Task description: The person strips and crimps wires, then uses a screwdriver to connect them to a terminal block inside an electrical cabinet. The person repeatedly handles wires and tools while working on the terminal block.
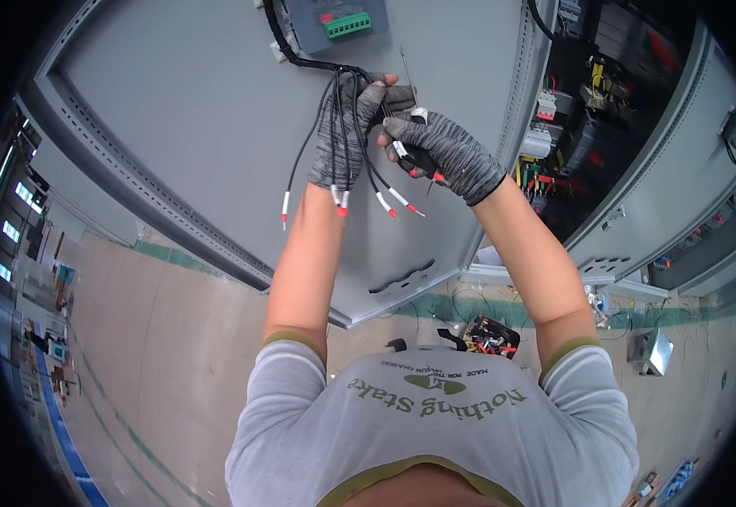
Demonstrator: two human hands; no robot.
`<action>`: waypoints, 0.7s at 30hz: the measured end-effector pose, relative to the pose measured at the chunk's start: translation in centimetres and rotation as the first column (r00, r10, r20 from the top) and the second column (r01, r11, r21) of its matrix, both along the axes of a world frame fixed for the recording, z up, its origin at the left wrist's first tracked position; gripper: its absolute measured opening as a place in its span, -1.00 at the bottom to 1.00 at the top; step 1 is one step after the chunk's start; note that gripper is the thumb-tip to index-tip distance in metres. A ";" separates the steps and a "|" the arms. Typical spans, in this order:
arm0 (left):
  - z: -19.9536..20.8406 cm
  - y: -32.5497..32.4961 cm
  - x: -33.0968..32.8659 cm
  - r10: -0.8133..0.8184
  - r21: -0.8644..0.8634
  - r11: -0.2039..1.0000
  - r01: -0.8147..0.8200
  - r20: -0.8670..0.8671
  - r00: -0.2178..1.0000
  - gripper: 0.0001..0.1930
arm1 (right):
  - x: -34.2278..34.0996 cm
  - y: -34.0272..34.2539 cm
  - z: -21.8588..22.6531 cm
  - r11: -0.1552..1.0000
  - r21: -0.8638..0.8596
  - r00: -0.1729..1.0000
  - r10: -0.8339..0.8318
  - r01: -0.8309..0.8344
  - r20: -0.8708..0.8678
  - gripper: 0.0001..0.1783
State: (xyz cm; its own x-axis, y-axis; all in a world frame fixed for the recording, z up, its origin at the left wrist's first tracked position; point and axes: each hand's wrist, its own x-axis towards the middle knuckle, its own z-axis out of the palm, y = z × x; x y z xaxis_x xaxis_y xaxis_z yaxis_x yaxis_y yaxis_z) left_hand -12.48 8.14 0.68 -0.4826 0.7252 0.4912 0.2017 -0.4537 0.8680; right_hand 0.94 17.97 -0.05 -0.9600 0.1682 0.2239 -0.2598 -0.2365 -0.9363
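Right hand (pixel 440 145) wraps a screwdriver (pixel 408 76) near the door's (pixel 190 93) right edge; left hand (pixel 370 100), half-curled, grip unclear, should steady wires (pixel 335 194).

The left grip (pixel 364 110) and right grip (pixel 440 148) wear knitted gloves (pixel 468 160) in mottled grey and black, with a dark edge at the right wrist. Some fingertips show bare. The short-sleeved, pale grey T-shirt (pixel 402 431) has olive trim at collar and sleeve hems (pixel 572 348), plus green lettering and an oval emblem (pixel 435 384) across the chest.
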 end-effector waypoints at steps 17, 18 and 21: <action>-0.4 0.2 0.6 -0.028 0.164 0.986 0.034 -0.035 0.999 -0.64 | 7.9 -2.8 -1.1 0.990 -0.078 0.951 -0.088 0.116 0.297 -0.67; -0.2 0.3 0.7 -0.040 0.173 0.984 0.046 -0.037 0.999 -0.64 | 8.0 -2.9 -1.3 0.992 -0.057 0.956 -0.093 0.113 0.277 -0.68; -0.6 0.3 1.0 -0.091 0.198 0.976 0.088 0.004 0.996 -0.58 | 7.6 -3.5 -1.6 0.994 -0.003 0.958 -0.108 0.112 0.266 -0.69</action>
